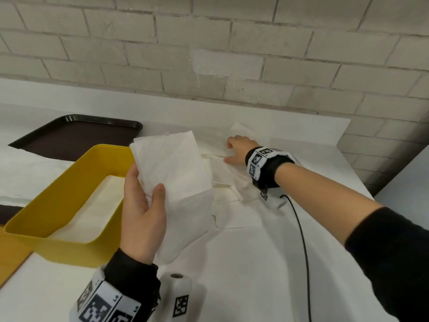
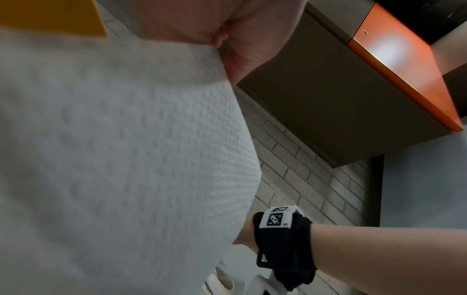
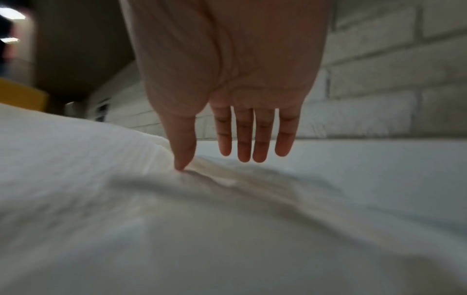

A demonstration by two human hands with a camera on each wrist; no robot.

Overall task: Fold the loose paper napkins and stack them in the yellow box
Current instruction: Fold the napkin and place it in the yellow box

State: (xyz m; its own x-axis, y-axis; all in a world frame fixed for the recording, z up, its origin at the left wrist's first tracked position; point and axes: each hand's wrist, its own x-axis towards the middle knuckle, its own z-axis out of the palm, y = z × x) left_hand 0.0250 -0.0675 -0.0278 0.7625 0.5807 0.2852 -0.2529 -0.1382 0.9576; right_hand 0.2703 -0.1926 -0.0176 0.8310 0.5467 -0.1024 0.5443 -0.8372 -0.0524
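your left hand pinches a folded napkin just right of the yellow box, nearer it than your right hand, fingers straight, touching the loose napkins.

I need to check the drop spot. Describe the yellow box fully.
The yellow box is a rectangular, open-topped tub with rounded corners, and looks like smooth plastic. It stands upright on the white-covered table, in front of a dark tray. White paper lies flat on its floor; whether that is one napkin or several cannot be told. The left hand holds a napkin beside its right rim; neither hand touches the box.
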